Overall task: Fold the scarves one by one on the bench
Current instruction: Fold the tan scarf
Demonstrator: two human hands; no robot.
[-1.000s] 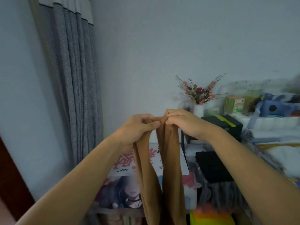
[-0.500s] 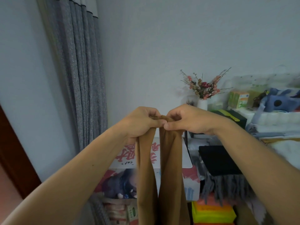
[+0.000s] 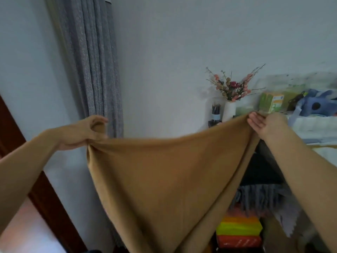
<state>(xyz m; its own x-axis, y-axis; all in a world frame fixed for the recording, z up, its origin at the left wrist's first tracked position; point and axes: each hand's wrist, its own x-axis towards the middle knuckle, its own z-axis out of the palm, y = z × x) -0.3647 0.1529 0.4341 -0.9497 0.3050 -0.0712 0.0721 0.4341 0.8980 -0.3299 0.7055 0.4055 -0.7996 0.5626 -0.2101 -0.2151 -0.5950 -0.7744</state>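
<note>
Scarf (image 3: 164, 179) is up in the air in front of me right now, a tan one, stretched wide between both hands and sagging down in a big soft triangle toward 6 o'clock. Over at 9 o'clock my left hand (image 3: 87, 133) has a corner bunched up in a curled grip. At 3 o'clock my right hand (image 3: 266, 125) pinches the other corner between thumb and fingers.

Feels like it'll handle the way it looks: light, floppy, zero stiffness, so it droops wherever I'm not holding it. Probably a bit slidey too. Best bet imo is keeping hold right at the top corners and matching them up, otherwise the edges go wonky.

Gray curtain (image 3: 91, 61) hangs at 11 o'clock, and a white vase (image 3: 229, 110) of flowers sits at 2 o'clock. Can't see the bench from here.
</note>
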